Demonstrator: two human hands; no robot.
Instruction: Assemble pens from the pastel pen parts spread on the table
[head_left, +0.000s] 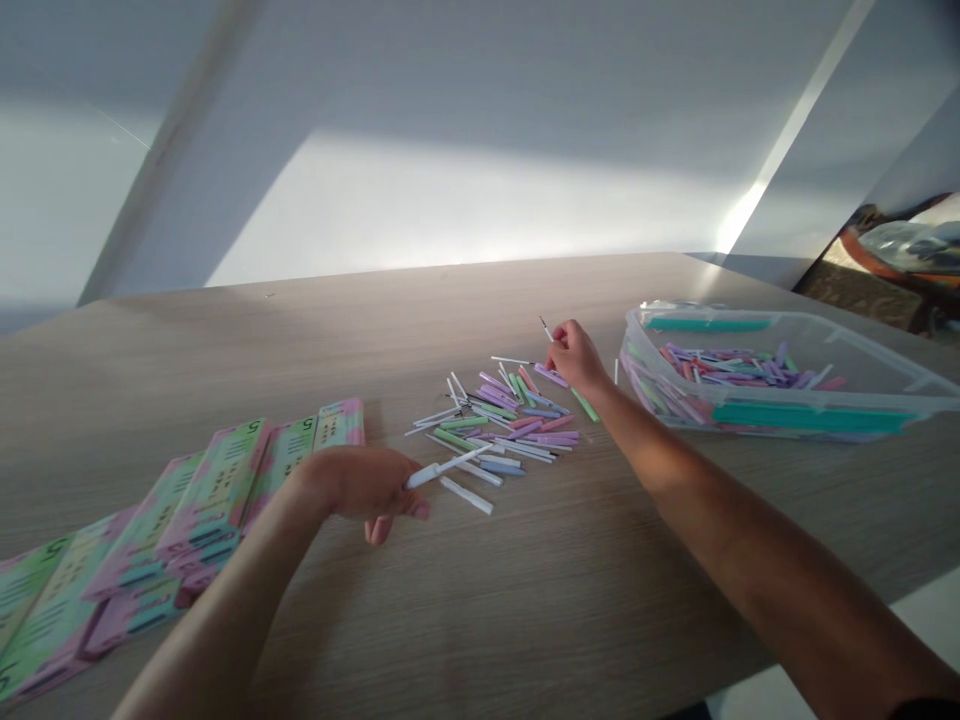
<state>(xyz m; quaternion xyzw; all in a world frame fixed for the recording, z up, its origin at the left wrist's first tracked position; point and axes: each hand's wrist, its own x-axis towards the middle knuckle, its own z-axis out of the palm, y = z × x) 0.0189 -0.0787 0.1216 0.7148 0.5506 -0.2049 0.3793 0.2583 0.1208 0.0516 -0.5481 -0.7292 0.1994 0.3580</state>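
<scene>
Shown gripping a white pen (424, 477) in the left hand (364, 482), pinching a dark-tipped rod (547, 331) in the right hand (574, 356), beside loose pens (497, 410) central on the surface (450, 620); with boxes (216, 482) (numeral "5" legible, smaller lettering unclear) toward the left edge, a clear bin (810, 414) near the right.

A pale wall (480, 80) rises behind the wood-grained table (487, 620), crossed by bright sunlight and slanting shadow. At far right, beyond the table, clear plastic (900, 242) lies near an orange edge (862, 256); pale floor (930, 610) shows at lower right.
</scene>
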